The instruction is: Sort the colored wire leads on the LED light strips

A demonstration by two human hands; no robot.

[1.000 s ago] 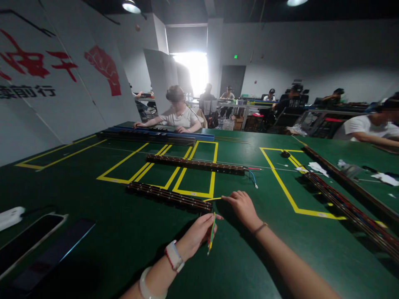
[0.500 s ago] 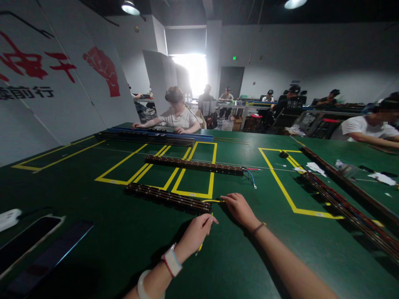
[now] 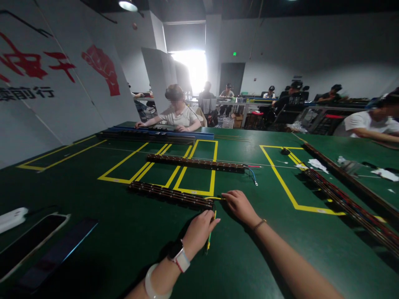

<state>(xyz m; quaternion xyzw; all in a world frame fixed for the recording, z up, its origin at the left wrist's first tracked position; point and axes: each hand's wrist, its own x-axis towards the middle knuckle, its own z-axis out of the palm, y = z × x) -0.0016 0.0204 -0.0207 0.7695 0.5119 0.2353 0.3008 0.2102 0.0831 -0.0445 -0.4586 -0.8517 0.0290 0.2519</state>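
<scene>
A dark ribbed bar (image 3: 170,194) with copper-coloured strips along it lies on the green table (image 3: 124,232). At its right end is my left hand (image 3: 198,232), back upward and fingers curled, closed around a yellow-green wire (image 3: 209,240). That wire's lower end dangles below my thumb; the exact grip is partly hidden. Beyond the bar's end, my right hand (image 3: 240,207) pinches the tip of a yellow wire (image 3: 215,198) that comes out of the same end.
A second bar (image 3: 196,163) with red and blue leads lies farther back. Wired bars (image 3: 346,203) and paper scraps (image 3: 318,165) are at right, phones (image 3: 59,253) at left. A co-worker (image 3: 179,112) sits opposite, by a blue rail (image 3: 199,135). Yellow tape (image 3: 280,178) marks the table.
My left hand has turned back upward, showing the watch face, and shifted slightly right and up. The yellow-green wire has swung right. My right hand keeps its pinch on the yellow wire.
</scene>
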